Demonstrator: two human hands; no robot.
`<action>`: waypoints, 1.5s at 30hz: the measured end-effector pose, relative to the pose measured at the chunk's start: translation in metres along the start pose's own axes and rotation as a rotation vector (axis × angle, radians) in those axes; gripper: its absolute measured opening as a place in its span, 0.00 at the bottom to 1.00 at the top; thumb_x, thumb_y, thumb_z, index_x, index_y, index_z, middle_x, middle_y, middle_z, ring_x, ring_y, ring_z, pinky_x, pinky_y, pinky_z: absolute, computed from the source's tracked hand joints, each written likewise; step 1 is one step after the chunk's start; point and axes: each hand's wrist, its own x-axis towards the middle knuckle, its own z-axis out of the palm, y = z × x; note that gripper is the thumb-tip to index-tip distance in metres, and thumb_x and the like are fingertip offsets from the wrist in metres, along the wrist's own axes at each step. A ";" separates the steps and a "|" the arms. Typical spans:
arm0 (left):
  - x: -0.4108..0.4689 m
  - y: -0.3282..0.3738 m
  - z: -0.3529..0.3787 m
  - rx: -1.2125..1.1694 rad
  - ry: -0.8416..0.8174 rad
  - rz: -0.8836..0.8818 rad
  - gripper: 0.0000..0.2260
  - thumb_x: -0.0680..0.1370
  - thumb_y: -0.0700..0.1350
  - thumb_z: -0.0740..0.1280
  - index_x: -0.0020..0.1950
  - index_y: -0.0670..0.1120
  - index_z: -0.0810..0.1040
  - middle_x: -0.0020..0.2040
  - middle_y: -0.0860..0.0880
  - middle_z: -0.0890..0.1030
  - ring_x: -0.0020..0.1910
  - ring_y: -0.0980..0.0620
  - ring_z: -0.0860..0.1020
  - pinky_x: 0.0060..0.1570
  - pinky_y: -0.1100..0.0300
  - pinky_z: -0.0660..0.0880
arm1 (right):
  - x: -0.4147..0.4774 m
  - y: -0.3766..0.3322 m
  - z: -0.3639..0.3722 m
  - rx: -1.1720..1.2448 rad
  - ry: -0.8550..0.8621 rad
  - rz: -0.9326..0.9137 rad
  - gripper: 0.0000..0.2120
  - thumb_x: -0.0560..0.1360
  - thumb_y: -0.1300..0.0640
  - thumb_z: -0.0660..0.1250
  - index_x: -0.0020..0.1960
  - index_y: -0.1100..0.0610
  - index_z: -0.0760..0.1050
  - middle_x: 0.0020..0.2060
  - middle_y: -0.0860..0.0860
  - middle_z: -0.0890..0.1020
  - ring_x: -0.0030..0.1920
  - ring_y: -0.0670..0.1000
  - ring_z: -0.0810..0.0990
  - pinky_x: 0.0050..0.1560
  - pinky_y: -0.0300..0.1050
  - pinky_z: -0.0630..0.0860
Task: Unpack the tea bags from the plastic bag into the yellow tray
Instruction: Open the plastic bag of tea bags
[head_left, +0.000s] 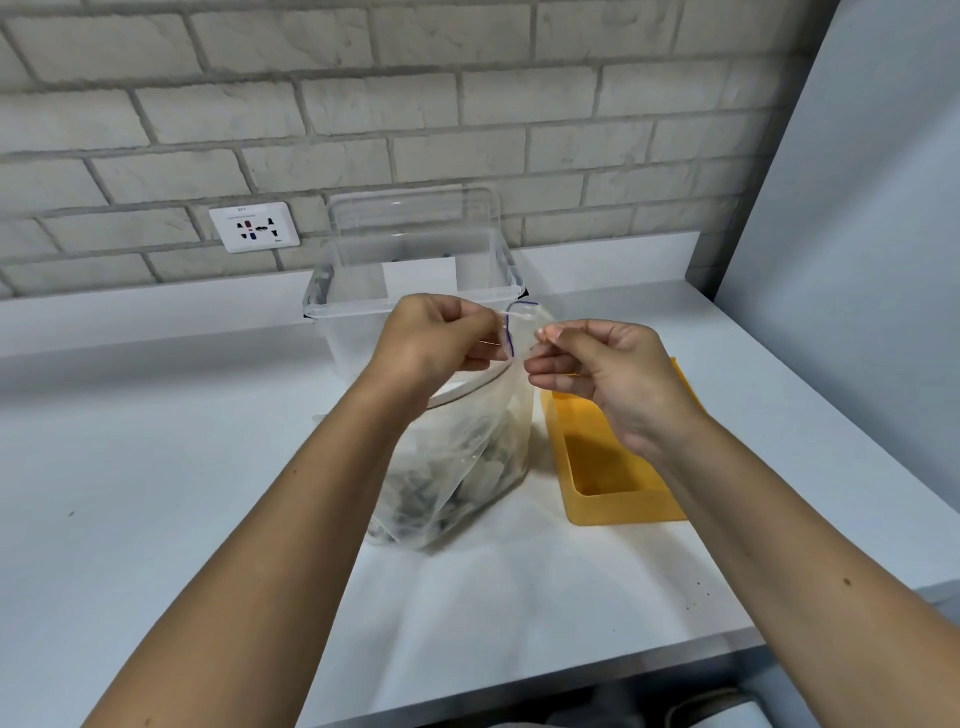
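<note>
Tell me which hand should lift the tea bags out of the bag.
Probably the right: the right hand is nearer the yellow tray, which lies right of the plastic bag, while the left hand can hold the bag's mouth.

The tea bags show only as dark and pale smears through the cloudy plastic bag; they cannot be counted. The right hand and forearm cover the far end and right side of the yellow tray. Print on the wall socket is too small to read.
</note>
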 end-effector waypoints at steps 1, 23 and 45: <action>0.001 0.000 -0.001 -0.001 0.006 0.001 0.05 0.77 0.37 0.67 0.43 0.39 0.82 0.30 0.50 0.83 0.28 0.57 0.81 0.38 0.63 0.80 | 0.000 0.000 0.000 0.010 0.003 0.006 0.06 0.77 0.64 0.67 0.46 0.65 0.81 0.39 0.61 0.83 0.39 0.55 0.84 0.41 0.44 0.83; -0.005 -0.009 -0.008 0.005 -0.018 -0.040 0.08 0.79 0.38 0.68 0.48 0.32 0.80 0.43 0.37 0.85 0.41 0.38 0.84 0.44 0.50 0.82 | -0.010 -0.003 -0.002 -0.023 0.041 0.084 0.02 0.75 0.68 0.67 0.48 0.64 0.77 0.35 0.60 0.81 0.33 0.56 0.84 0.35 0.48 0.83; -0.019 0.002 -0.006 0.396 -0.099 -0.026 0.16 0.73 0.56 0.74 0.45 0.42 0.82 0.37 0.51 0.84 0.32 0.55 0.81 0.38 0.60 0.77 | -0.009 -0.010 0.003 0.007 0.014 0.125 0.07 0.76 0.64 0.67 0.43 0.67 0.78 0.33 0.60 0.82 0.33 0.55 0.85 0.35 0.44 0.83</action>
